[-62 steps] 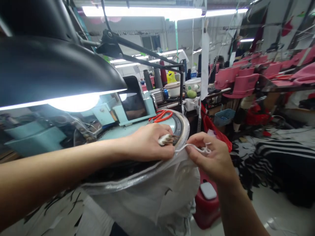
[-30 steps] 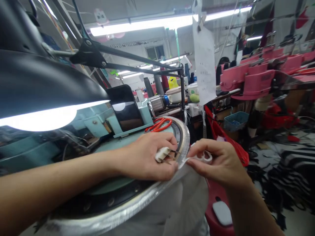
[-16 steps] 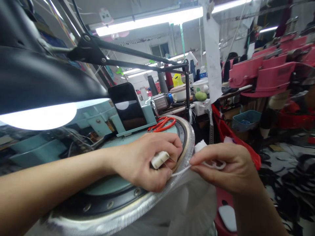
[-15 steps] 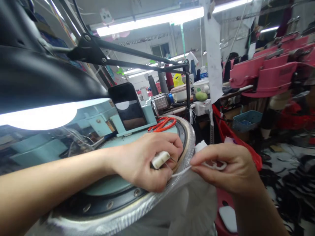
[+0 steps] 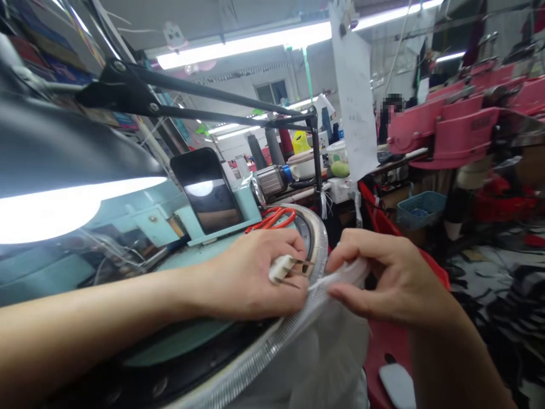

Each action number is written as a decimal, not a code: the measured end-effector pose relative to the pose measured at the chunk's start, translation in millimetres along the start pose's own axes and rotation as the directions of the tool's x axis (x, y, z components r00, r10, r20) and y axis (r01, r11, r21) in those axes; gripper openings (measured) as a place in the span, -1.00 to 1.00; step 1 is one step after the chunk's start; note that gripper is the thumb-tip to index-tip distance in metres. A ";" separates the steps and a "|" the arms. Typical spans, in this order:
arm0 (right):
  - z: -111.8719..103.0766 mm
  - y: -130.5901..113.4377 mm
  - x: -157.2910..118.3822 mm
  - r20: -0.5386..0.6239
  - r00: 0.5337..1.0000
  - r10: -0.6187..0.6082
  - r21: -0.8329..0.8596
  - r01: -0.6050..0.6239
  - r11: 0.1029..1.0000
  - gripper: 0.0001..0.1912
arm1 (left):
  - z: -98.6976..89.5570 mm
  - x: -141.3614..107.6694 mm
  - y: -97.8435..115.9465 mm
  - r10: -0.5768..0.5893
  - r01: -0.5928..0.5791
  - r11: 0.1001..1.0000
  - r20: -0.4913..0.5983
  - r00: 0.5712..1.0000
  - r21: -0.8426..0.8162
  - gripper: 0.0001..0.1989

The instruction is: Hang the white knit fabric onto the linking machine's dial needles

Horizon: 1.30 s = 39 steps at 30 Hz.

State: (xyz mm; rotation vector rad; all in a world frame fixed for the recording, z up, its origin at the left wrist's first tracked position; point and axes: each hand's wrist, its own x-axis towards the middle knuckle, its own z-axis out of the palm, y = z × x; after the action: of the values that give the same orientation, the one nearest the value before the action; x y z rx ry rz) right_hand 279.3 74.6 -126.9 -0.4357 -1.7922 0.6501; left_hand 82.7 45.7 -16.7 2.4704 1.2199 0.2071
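Observation:
My left hand (image 5: 255,275) is closed around a small white-handled tool (image 5: 281,268) with thin metal prongs, above the rim of a round machine. Fine metal needles or teeth line this ring (image 5: 264,346). Just outside the rim, my right hand (image 5: 383,278) pinches sheer white fabric (image 5: 349,275) between thumb and fingers. The fabric stretches to the ring near my left fingertips and hangs below it. Where the prongs meet the fabric is too blurred to tell.
A phone (image 5: 206,190) leans on the machine's top beside red-handled scissors (image 5: 272,218). A bright lamp (image 5: 51,221) hangs at the left, its black arm crossing above. Pink machines (image 5: 464,133) and a blue basket (image 5: 421,209) stand at the right.
My right hand has let the white cord's loops out of sight and now pinches sheer fabric. The tool in my left hand has turned, its prongs showing more. The view has shifted slightly.

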 end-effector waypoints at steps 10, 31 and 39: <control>-3.6 16.5 7.5 0.040 0.992 0.116 0.156 -0.121 0.980 -0.94 | 3.2 7.3 -0.7 -0.079 0.081 0.997 -0.075 0.994 0.019 -0.81; 48.3 -12.0 -69.4 -0.573 0.818 -0.048 -0.458 -0.272 0.846 -0.89 | 15.5 22.3 -1.5 -0.238 0.259 0.964 -0.234 0.943 0.064 -0.68; 252.5 -93.8 -84.6 -0.030 0.906 0.421 -0.400 -0.397 0.826 -0.70 | -2.1 -15.3 -2.0 0.036 -0.072 0.995 -0.445 0.895 -0.064 -0.47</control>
State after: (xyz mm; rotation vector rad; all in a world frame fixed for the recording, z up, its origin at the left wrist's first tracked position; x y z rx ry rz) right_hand 67.7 -102.1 -187.9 -1.1161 -1.9067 0.5897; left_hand 71.3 35.3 -15.0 2.4643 1.2797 0.8611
